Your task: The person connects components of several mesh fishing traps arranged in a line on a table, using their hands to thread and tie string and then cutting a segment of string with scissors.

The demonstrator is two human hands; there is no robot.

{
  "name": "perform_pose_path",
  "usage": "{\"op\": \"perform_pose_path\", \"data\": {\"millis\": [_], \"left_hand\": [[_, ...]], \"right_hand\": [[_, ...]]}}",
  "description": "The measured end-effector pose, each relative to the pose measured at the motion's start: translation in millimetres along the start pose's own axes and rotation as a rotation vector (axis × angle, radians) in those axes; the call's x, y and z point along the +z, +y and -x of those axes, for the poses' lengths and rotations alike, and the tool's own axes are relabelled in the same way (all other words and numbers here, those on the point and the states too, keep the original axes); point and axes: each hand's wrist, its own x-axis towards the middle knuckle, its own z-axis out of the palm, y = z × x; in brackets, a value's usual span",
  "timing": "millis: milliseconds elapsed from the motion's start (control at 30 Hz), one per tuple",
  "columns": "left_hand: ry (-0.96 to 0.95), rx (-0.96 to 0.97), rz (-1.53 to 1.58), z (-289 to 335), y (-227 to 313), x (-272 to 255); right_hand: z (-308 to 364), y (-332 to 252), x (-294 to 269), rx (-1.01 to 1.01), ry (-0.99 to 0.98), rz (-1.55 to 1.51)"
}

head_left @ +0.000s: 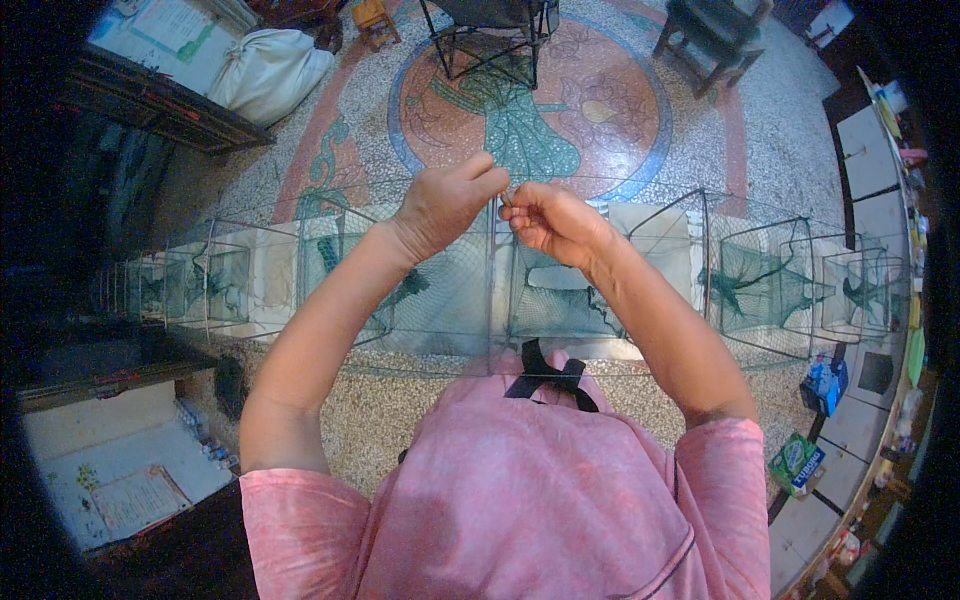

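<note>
A long fish trap (450, 305) of green netting over several dark rectangular frames stretches from left to right across my front. Its inner netting gathers into darker green funnels (765, 275). Both of my hands are raised at the far upper edge of the trap, beside the top of a middle frame (492, 270). My left hand (445, 208) is closed, thumb and fingers pinched together. Almost touching it, my right hand (556, 222) is closed too, fingers curled in. What lies between the fingertips is too small to make out.
Beyond the trap, a folding chair (492, 22) and a dark wooden chair (712, 38) stand on the patterned floor (625, 110). A white sack (268, 75) leans at far left. Blue (823, 385) and green (797, 462) packages sit to my right, beside white cabinets (868, 150).
</note>
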Motion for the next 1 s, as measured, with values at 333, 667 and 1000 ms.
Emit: {"op": "perform_pose_path", "data": {"millis": [333,667,1000], "left_hand": [[-0.002,-0.010,0.020,2,-2,5],[0.070,-0.004,0.019,-1,-1,5],[0.186,-0.184,0.223,6,4,14]], "right_hand": [[5,-1,7,-0.091,0.092,0.237],[15,14,8,-0.595,0.376,0.834],[-2,-8,36,-0.911,0.492,0.862]]}}
